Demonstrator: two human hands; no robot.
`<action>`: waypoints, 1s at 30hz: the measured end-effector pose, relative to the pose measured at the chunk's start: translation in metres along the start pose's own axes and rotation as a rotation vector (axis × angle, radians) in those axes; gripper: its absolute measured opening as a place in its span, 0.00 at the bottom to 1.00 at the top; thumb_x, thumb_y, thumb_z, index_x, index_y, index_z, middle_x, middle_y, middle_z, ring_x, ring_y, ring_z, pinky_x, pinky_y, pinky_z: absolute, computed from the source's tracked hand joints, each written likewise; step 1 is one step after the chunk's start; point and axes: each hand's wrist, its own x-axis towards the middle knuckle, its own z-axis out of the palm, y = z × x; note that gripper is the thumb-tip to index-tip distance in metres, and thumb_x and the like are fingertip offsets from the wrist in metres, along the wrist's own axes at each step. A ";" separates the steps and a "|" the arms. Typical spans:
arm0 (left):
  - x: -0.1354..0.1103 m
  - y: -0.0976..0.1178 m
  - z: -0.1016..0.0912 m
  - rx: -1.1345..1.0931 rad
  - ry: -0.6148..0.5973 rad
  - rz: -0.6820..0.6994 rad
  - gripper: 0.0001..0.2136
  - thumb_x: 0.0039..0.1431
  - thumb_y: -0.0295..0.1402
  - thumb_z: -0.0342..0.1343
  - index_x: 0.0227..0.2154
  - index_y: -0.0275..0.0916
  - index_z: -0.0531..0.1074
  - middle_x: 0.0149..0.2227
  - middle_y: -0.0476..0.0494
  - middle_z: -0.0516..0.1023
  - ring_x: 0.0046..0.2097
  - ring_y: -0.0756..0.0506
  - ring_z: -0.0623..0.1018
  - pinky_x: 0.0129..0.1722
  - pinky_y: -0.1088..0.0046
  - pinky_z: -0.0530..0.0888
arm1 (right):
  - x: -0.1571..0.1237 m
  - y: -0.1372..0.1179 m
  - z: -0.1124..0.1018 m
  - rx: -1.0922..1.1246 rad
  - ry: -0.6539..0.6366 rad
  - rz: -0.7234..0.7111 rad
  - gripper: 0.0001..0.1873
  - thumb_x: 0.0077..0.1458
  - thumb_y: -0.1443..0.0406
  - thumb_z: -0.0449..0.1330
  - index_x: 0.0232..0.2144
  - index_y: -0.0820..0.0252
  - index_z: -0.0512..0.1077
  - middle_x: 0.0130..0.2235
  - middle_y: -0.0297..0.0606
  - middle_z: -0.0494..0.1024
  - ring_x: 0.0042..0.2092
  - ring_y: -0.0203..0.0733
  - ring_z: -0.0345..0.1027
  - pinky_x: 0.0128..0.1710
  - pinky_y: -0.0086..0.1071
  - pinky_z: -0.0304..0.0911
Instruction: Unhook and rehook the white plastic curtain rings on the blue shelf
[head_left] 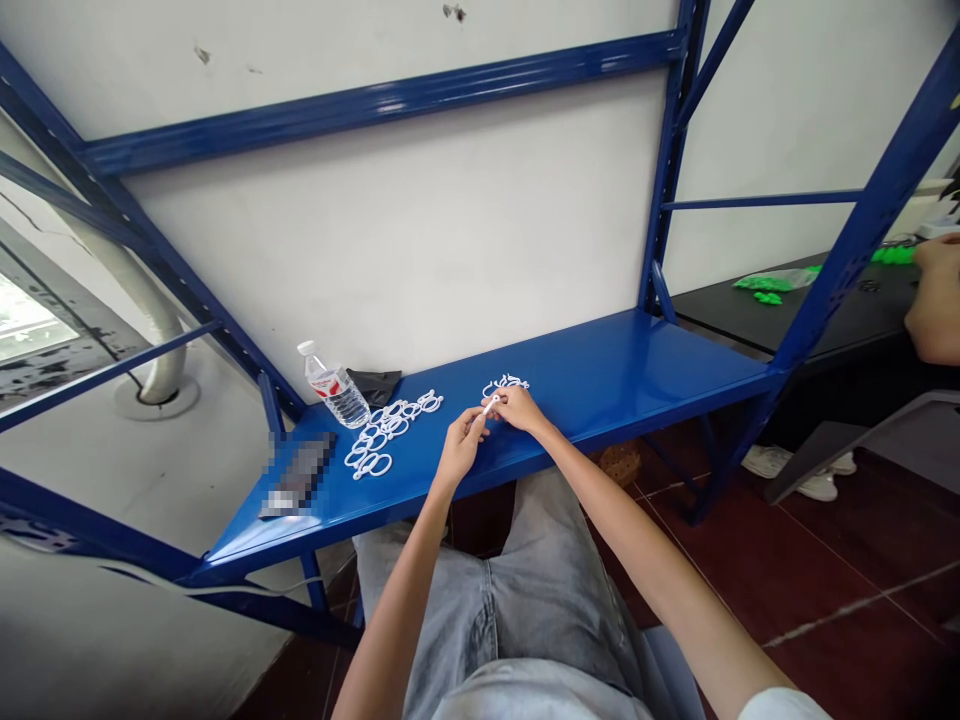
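Two grips, our left grip point(460, 447) and our right grip point(517, 408), pinch a small white plastic piece point(491, 405) slanting between them over the blue steel shelf point(600, 385); linked white plastic rings point(390, 428) lie nearer the left.

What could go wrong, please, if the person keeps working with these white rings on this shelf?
The loose white plastic rings lie close to the front edge of the blue metal shelf, so they could slide off. The water bottle stands upright beside them, so the left hand could perhaps knock it over.
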 end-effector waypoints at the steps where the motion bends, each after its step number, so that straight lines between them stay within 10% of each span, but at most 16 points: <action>1: -0.003 0.000 -0.005 0.065 0.027 0.011 0.20 0.70 0.49 0.50 0.52 0.40 0.76 0.50 0.37 0.82 0.42 0.43 0.81 0.41 0.68 0.76 | 0.000 0.001 0.000 0.002 0.023 0.028 0.16 0.67 0.56 0.58 0.33 0.59 0.79 0.28 0.37 0.82 0.30 0.41 0.75 0.34 0.30 0.67; 8: -0.044 -0.008 -0.094 0.945 0.269 -0.128 0.17 0.67 0.40 0.53 0.52 0.40 0.78 0.53 0.33 0.80 0.52 0.34 0.79 0.53 0.58 0.74 | 0.003 0.010 -0.001 -0.022 0.287 0.194 0.20 0.64 0.66 0.56 0.57 0.57 0.73 0.41 0.38 0.85 0.40 0.42 0.80 0.43 0.32 0.70; 13: -0.066 -0.019 -0.130 1.274 0.215 -0.348 0.17 0.69 0.45 0.51 0.43 0.38 0.80 0.48 0.29 0.81 0.53 0.28 0.78 0.50 0.54 0.72 | -0.002 0.004 -0.002 -0.030 0.354 0.121 0.22 0.64 0.68 0.54 0.59 0.56 0.71 0.45 0.39 0.83 0.43 0.43 0.78 0.43 0.31 0.69; 30: -0.017 0.003 -0.007 0.778 -0.020 0.359 0.12 0.73 0.27 0.46 0.39 0.43 0.75 0.44 0.39 0.79 0.46 0.40 0.78 0.51 0.64 0.73 | -0.016 -0.014 -0.001 -0.177 -0.052 -0.209 0.10 0.64 0.66 0.61 0.43 0.57 0.83 0.32 0.34 0.83 0.35 0.39 0.76 0.38 0.29 0.63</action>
